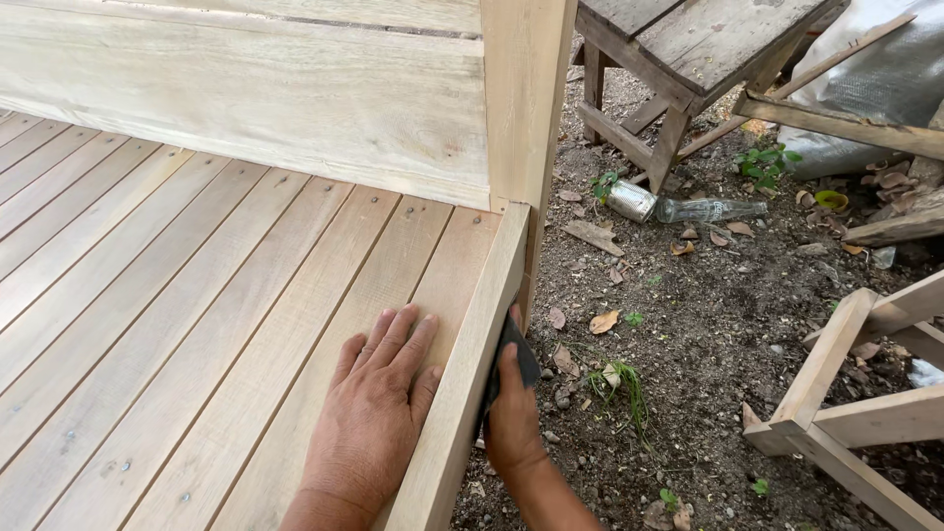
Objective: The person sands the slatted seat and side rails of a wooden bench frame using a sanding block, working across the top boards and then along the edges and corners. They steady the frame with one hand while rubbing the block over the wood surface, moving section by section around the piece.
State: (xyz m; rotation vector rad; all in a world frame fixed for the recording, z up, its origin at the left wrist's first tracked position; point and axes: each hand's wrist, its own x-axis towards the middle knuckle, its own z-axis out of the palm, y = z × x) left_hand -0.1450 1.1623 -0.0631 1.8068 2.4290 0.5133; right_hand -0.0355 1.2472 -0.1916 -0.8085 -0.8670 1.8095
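On the slatted wooden deck (pixel 177 324), left hand (pixel 379 413) lies flat, fingers spread, holding nothing, braced on the boards beside the side rail (pixel 472 364). Right hand (pixel 511 418) is closed around a dark sandpaper sheet (pixel 519 356), pressing it to the rail's outer face. Risk: paper slips and knuckles scrape raw wood. Bottle (pixel 710 209) lies on the dirt, well apart.

Slat deck (pixel 177 295) left, side rail (pixel 472 364) w/ post (pixel 526 98) behind, stool (pixel 688 49) & bottle (pixel 708 209) beyond right.
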